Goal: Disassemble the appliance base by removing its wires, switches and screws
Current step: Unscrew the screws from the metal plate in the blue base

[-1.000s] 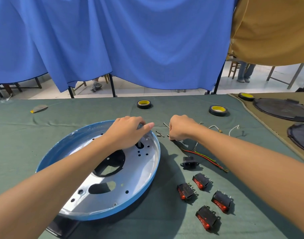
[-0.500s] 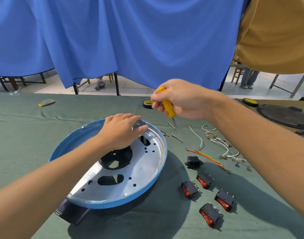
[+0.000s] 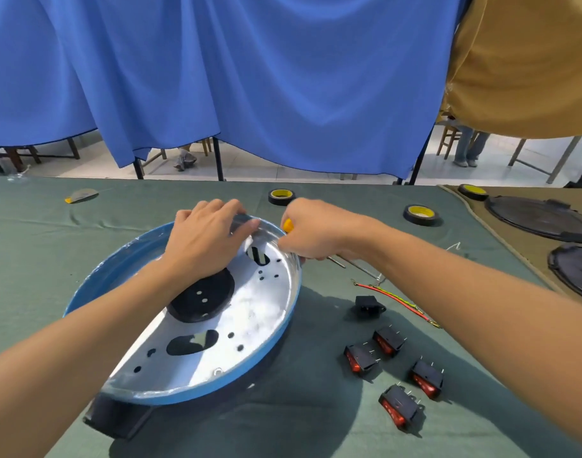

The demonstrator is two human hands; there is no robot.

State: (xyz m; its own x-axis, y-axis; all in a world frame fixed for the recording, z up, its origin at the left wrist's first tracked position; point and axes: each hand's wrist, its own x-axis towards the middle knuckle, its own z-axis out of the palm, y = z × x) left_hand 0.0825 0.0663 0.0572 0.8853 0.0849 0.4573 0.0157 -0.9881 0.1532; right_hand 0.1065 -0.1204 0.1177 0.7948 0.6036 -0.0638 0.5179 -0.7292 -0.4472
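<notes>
A: Where does the appliance base point(image 3: 260, 312) sit?

B: On the green-clothed table point(image 3: 51, 259), left of middle. The inside face is up and a black lug point(image 3: 118, 421) points toward the near edge. The base appears tilted rather than flat.

A: Hands?

B: The left hand point(image 3: 207, 239) lies over the far rim with its fingers curled over the edge, gripping it. The right hand point(image 3: 316, 233) is closed around a yellow-handled screwdriver point(image 3: 288, 224), right at the rim on its far-right side. The tip is hidden under the hand, so I cannot tell what it bears on.

A: Parts off the base?

B: Four red rocker switches point(image 3: 390, 340) and a black socket point(image 3: 367, 305) lie toward the near right of the table. A red-and-yellow wire point(image 3: 395, 300) lies just beyond them. Tape rolls point(image 3: 281, 196) sit near the far edge.

A: How will the base handle?

B: My judgement is that it is thin pressed metal, stiff but light. It will likely rock or skate on the cloth under screwdriver pressure. The polished inside looks slippery, and the cut-outs may have sharp edges. The best hold is the rim, close to whichever screw is being worked, where the left hand is now. The black lug is a second option. It needs a firm downward grip, with fingers kept out of the holes.
</notes>
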